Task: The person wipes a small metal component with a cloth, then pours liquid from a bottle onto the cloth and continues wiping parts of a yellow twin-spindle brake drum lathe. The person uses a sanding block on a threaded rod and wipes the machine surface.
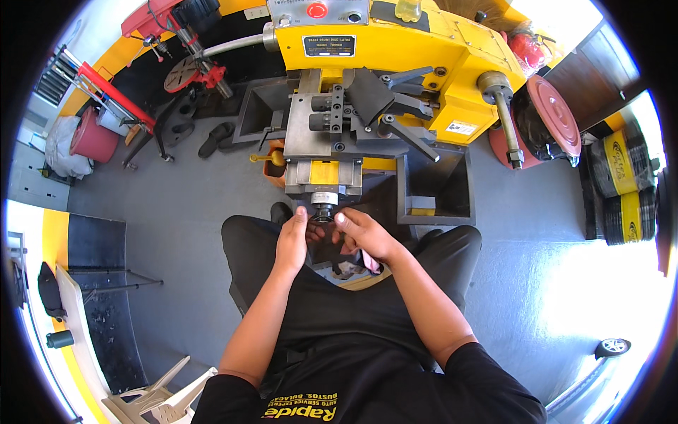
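Note:
A yellow brake lathe (pixel 395 46) stands in front of me. From the near end of its metal slide (pixel 323 169) a silver graduated collar (pixel 324 199) and a black handwheel (pixel 323 212) project toward my lap. My left hand (pixel 292 242) is at the left of the handwheel, thumb up and fingers curled against its underside. On the other side my right hand (pixel 369 234) has its thumb close to the wheel and its fingers bent inward. A pink and dark cloth (pixel 371 262) hangs beneath that palm, apparently gripped in it. Shadow partly hides both sets of fingertips.
Dark metal bins flank the slide, one at right (pixel 434 191) and one at left (pixel 263 109). A steel spindle (pixel 503 120) juts toward me at right. Behind it stands a lidded red bin (pixel 551 120). Black slippers (pixel 216 139) lie on the floor at left, near a red drill press (pixel 191 67).

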Action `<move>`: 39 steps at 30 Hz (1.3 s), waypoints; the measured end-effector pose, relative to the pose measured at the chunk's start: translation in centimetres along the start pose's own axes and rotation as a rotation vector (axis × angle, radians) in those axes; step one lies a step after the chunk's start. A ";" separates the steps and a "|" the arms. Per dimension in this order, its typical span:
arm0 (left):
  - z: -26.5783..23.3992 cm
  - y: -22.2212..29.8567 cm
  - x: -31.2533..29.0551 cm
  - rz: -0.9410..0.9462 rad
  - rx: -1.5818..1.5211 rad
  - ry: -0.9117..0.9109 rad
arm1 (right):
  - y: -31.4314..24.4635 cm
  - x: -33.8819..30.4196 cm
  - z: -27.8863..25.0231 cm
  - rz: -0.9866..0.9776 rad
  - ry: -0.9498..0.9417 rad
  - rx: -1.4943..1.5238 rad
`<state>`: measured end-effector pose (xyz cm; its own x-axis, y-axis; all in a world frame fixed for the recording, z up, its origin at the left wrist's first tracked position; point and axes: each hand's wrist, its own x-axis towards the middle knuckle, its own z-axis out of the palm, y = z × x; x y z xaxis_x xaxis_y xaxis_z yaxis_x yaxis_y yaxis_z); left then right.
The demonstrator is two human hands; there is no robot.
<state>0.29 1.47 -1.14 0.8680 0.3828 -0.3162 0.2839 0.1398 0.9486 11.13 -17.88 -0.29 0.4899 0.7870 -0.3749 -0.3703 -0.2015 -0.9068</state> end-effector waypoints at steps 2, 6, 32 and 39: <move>0.7 2.3 -0.9 0.083 0.458 0.024 | 1.1 0.6 -0.7 -0.004 -0.061 0.111; 1.4 3.5 -1.5 0.149 0.749 0.107 | 1.8 1.0 -0.8 0.115 -0.202 0.564; 2.7 -8.3 1.1 -0.342 -1.114 -0.323 | -4.5 -0.3 7.2 -0.074 0.634 -0.960; 2.0 -0.6 -0.6 -0.378 -0.509 -0.076 | -1.5 0.6 3.1 -0.063 0.338 -0.614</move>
<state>0.40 -0.73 -1.51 0.7775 0.1588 -0.6085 0.3634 0.6762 0.6409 9.46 -15.30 1.42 0.7511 0.6038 -0.2671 0.1307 -0.5325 -0.8363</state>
